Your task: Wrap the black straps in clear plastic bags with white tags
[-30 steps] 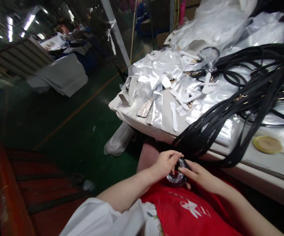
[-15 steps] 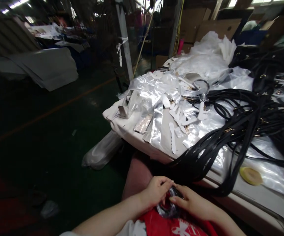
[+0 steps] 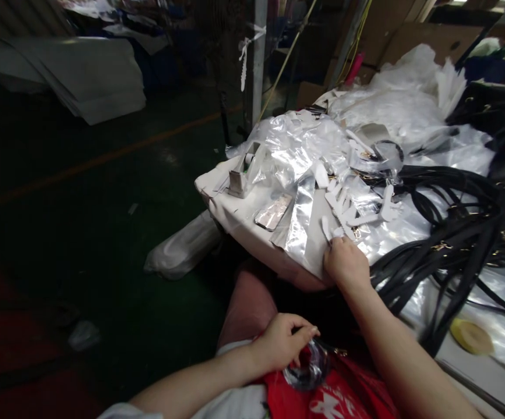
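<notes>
Left fingers [image 3: 304, 335] holding black coil [image 3: 318, 368] below table edge [image 3: 249, 231], right fingers [image 3: 336, 248] at white strip [image 3: 325, 227] just inside it, grip unclear

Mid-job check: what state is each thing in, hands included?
Black coil, looped, seemingly wrapped in clear plastic.
Left hand, curled on the coil's rim.
White strip, partly covered by the right hand.
Right hand, reaching onto the table, fingertips hidden.
Black straps, loose, tangled.
Clear bags, crumpled, piled.
Yellow roll, lying flat.
</notes>
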Tool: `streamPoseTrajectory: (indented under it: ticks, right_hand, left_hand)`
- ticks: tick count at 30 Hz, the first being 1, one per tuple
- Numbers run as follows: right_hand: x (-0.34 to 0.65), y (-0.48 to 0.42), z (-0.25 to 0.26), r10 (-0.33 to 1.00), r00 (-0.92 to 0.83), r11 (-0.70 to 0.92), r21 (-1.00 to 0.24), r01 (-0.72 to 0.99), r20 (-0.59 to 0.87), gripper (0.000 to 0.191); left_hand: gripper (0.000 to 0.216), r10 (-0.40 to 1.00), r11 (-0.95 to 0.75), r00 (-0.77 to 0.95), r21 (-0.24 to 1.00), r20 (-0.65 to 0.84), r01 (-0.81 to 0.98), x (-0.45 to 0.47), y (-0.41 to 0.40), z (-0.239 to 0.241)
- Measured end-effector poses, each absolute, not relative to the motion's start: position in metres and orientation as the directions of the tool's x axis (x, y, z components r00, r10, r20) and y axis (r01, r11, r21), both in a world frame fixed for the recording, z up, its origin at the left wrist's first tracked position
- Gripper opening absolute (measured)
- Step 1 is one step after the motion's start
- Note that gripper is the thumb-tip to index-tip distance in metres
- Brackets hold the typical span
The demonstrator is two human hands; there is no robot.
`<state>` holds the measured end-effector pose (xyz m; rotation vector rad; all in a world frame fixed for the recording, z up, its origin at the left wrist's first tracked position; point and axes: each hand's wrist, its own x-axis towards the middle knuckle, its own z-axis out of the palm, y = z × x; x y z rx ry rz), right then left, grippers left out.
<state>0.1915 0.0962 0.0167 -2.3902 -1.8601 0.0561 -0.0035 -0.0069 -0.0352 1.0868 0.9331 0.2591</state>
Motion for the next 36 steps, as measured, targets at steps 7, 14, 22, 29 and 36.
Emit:
streamPoseTrajectory:
  ticks: [7,14,22,29,36]
  right_hand:
    - [0.198,0.057,0.039,0.985,0.17,-0.173,-0.308,0.936,-0.035,0.028]
    - [0.192,-0.023,0.063,0.954,-0.152,-0.045,-0.629,0.776,-0.257,0.029]
    - [0.202,-0.029,0.056,0.988,-0.114,0.14,-0.319,0.937,0.101,0.03]
    - [0.176,-0.059,0.038,0.953,-0.284,0.219,-0.407,0.887,-0.108,0.029]
    - [0.176,-0.068,0.032,0.942,-0.329,0.287,-0.348,0.893,-0.067,0.023]
  left_hand:
    - [0.059,0.594,0.487,0.63,0.847,-0.5,0.214,-0.009,-0.006,-0.042]
    - [0.054,0.573,0.531,0.616,0.817,-0.541,0.224,-0.009,-0.004,-0.034]
    - [0.037,0.572,0.431,0.682,0.875,-0.455,0.222,-0.006,-0.007,-0.028]
    - [0.033,0.612,0.446,0.66,0.879,-0.436,0.168,-0.006,-0.01,-0.024]
    - [0.032,0.608,0.471,0.673,0.874,-0.421,0.121,-0.007,-0.008,-0.018]
